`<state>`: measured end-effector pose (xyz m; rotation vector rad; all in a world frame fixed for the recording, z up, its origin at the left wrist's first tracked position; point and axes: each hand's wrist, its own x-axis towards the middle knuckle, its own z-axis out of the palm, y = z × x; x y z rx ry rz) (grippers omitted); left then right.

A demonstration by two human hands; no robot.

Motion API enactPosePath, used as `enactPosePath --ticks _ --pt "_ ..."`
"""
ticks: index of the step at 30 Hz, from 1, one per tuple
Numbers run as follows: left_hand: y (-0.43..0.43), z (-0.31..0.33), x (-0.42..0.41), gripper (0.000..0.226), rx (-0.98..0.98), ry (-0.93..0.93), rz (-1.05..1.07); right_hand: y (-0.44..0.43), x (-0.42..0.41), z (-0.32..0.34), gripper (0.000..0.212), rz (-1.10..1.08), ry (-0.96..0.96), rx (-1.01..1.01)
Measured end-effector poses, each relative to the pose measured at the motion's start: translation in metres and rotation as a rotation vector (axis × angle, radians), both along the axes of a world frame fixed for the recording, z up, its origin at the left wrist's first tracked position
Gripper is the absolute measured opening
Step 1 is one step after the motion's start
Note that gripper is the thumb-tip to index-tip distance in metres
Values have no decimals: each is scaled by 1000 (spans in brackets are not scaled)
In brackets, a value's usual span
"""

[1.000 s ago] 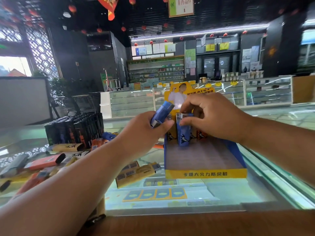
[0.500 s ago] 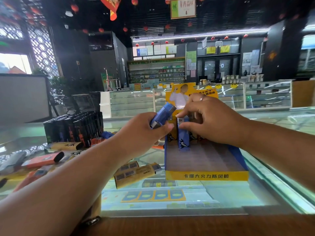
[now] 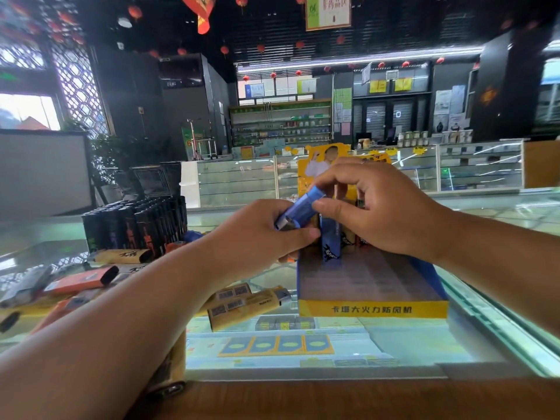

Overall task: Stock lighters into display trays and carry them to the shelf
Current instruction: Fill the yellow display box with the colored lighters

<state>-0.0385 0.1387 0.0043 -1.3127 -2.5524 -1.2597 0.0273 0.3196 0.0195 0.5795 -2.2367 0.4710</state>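
A blue and yellow display tray [image 3: 372, 309] stands on the glass counter, with a blue lighter [image 3: 331, 241] and a few others upright in its back row. My left hand [image 3: 260, 234] grips a tilted blue lighter [image 3: 300, 209] by its metal end, just left of the tray. My right hand [image 3: 381, 210] pinches the same lighter's upper end between thumb and fingers, above the tray's back row.
Loose yellow lighters [image 3: 245, 307] and orange lighters [image 3: 81, 278] lie on the counter to the left. A full tray of black lighters [image 3: 136, 222] stands at the back left. A wooden edge [image 3: 333, 398] runs along the counter's near side. More glass cases stand behind.
My right hand has left the upright blue lighter in the tray and moved left to pinch the lighter in my left hand. The left hand has stayed nearly still.
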Motion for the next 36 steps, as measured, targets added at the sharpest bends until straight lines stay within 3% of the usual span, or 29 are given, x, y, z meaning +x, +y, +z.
enactPosePath --ticks 4,13,17,21,26,31,36 --pt "-1 1 1 11 59 -55 -20 -1 5 1 11 8 -22 -67" --pt "-1 -1 -3 15 83 -40 18 7 5 13 11 164 -252 -498" --pt "-1 -2 -4 12 47 28 14 3 8 14 9 166 -290 -563" --pt "-2 -3 -4 18 -27 119 29 1 10 15 27 143 -286 -589" --pt "-2 -2 -3 26 -102 210 73 2 7 16 19 101 -350 -635" --pt "-2 -1 -2 27 -90 193 88 3 7 20 10 96 -387 -661" --pt "-1 -3 -4 21 -69 176 86 5 6 20 16 115 -406 -656"
